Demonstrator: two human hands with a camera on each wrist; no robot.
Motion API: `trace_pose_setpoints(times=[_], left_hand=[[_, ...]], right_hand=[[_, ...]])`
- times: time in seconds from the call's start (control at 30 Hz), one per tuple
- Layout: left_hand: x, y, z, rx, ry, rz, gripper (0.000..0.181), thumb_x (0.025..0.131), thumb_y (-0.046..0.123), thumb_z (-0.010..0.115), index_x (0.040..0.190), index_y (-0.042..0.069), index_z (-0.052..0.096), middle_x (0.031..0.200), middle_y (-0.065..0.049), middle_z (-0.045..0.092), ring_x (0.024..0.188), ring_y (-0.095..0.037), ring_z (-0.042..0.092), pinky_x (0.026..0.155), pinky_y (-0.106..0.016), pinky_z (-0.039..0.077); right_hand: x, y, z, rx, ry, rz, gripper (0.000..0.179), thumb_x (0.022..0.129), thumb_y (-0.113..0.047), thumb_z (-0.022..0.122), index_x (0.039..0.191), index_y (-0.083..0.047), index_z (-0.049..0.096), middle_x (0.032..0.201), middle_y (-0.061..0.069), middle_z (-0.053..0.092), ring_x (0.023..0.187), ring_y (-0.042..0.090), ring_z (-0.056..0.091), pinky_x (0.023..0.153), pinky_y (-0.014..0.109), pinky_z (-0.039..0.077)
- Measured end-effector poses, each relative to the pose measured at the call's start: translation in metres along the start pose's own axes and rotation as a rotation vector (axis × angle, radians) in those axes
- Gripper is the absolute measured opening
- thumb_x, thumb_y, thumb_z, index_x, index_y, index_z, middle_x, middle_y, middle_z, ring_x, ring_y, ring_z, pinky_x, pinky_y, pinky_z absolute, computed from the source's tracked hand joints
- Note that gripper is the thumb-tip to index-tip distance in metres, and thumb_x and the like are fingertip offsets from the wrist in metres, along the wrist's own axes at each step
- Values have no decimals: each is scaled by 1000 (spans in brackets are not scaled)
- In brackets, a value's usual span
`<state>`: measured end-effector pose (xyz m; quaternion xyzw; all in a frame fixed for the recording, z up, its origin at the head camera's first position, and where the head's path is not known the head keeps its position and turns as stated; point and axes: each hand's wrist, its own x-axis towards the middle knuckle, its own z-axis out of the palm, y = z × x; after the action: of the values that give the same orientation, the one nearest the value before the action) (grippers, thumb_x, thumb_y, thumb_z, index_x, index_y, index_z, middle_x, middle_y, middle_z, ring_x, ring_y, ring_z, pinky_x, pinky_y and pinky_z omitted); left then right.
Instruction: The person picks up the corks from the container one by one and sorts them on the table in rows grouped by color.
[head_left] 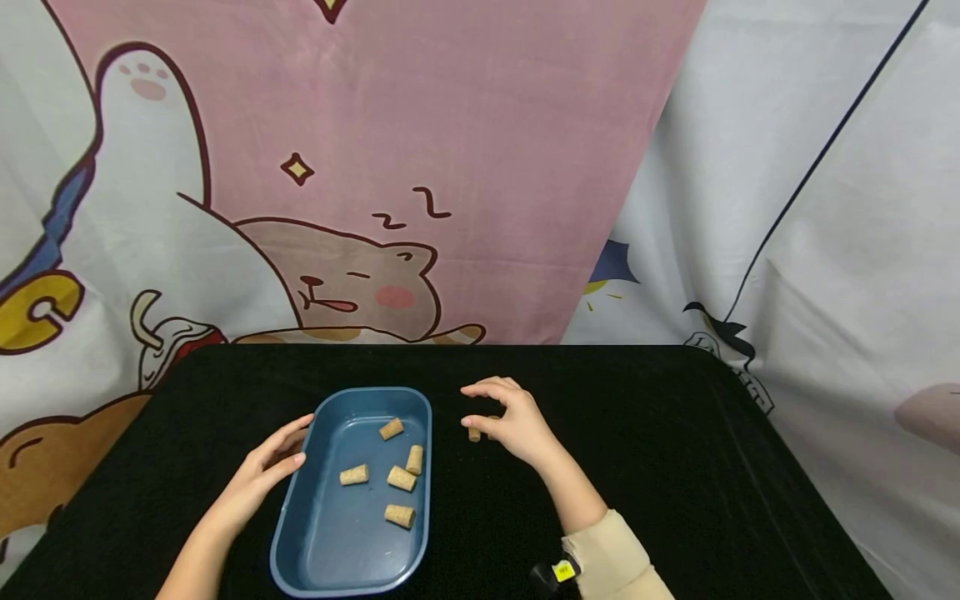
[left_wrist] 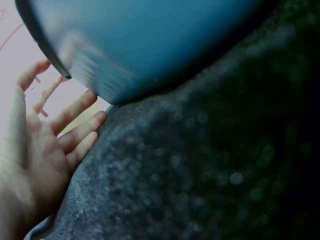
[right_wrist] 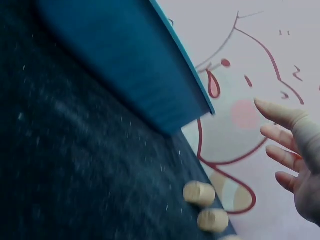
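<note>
A blue rectangular tray [head_left: 322,542] stands on the black cloth, with several corks inside, among them one cork [head_left: 354,475] lying apart on the left. My left hand [head_left: 258,477] rests against the tray's left rim, fingers spread and fairly straight, also visible in the left wrist view. To the right of the tray my right hand [head_left: 519,427] hovers with thumb and fingers apart and nothing between them. Below its thumb a cork [head_left: 474,435] stands on the cloth, partly hidden. The right wrist view shows two corks [right_wrist: 199,193] close together, plus a sliver of another at the bottom edge.
Black cloth [head_left: 660,467] covers the table. Behind its far edge hangs a pink and white curtain [head_left: 525,167] with cartoon animals. A dark band with a yellow tag [head_left: 563,571] sits by the right sleeve [head_left: 611,554].
</note>
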<state>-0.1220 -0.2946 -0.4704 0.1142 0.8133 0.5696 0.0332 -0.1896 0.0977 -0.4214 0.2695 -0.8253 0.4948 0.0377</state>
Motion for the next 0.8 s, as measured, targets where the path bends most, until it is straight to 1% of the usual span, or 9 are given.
trace_pose_setpoints(times=[0.07, 0.17, 0.27, 0.3, 0.37, 0.43, 0.53, 0.67, 0.8], left_hand=[[0, 0, 0, -5, -1, 1, 51, 101, 18, 48, 149, 9, 31, 142, -25, 41, 111, 1, 50, 86, -30, 46], [0, 0, 0, -8, -4, 2, 52, 101, 18, 47, 149, 9, 31, 142, -25, 41, 112, 1, 50, 86, -30, 46], [0, 0, 0, -8, -4, -2, 52, 101, 18, 47, 149, 10, 31, 142, -24, 41, 112, 1, 50, 86, -31, 45], [0, 0, 0, -6, -3, -4, 52, 101, 19, 48, 149, 10, 31, 142, -24, 41, 112, 1, 50, 86, -31, 45], [0, 0, 0, -2, -2, -8, 52, 101, 19, 48, 149, 10, 31, 142, -24, 41, 111, 1, 50, 86, -31, 45], [0, 0, 0, 0, 0, -10, 52, 101, 19, 48, 149, 10, 31, 142, -24, 41, 111, 1, 50, 86, -32, 45], [0, 1, 0, 7, 3, -10, 52, 101, 19, 48, 149, 10, 31, 142, -24, 42, 111, 0, 50, 86, -32, 46], [0, 0, 0, 7, 4, -6, 52, 101, 19, 48, 149, 10, 31, 142, -24, 42, 111, 1, 50, 86, -31, 46], [0, 1, 0, 2, 5, 0, 51, 101, 18, 48, 149, 9, 32, 141, -25, 42, 111, 2, 50, 86, -30, 46]], right_hand=[[5, -5, 4, -17, -15, -33, 35, 80, -25, 78, 113, -23, 69, 113, -13, 61, 108, 13, 51, 90, 48, 44], [12, -15, 10, -32, -48, -62, 36, 80, -25, 78, 114, -20, 69, 113, -13, 60, 107, 15, 51, 84, 39, 48], [19, -22, 17, -50, -86, -86, 37, 80, -23, 78, 115, -17, 68, 112, -11, 60, 106, 20, 51, 82, 38, 48], [21, -25, 19, -63, -99, -93, 38, 81, -24, 78, 116, -16, 68, 112, -10, 60, 106, 20, 51, 83, 39, 47], [25, -28, 22, -113, -121, -107, 38, 81, -26, 78, 117, -17, 68, 113, -9, 59, 107, 19, 50, 90, 41, 42], [29, -32, 26, -171, -146, -117, 39, 81, -28, 78, 118, -18, 68, 113, -8, 59, 106, 15, 49, 92, 41, 39], [36, -37, 31, -265, -185, -129, 40, 81, -31, 77, 118, -21, 68, 115, -8, 58, 105, 10, 47, 92, 37, 37], [45, -40, 38, -362, -232, -149, 40, 82, -33, 76, 119, -22, 67, 116, -6, 56, 105, 12, 45, 90, 34, 36], [52, -42, 46, -450, -262, -164, 40, 81, -34, 77, 119, -24, 67, 117, -5, 54, 107, 14, 43, 92, 34, 35]])
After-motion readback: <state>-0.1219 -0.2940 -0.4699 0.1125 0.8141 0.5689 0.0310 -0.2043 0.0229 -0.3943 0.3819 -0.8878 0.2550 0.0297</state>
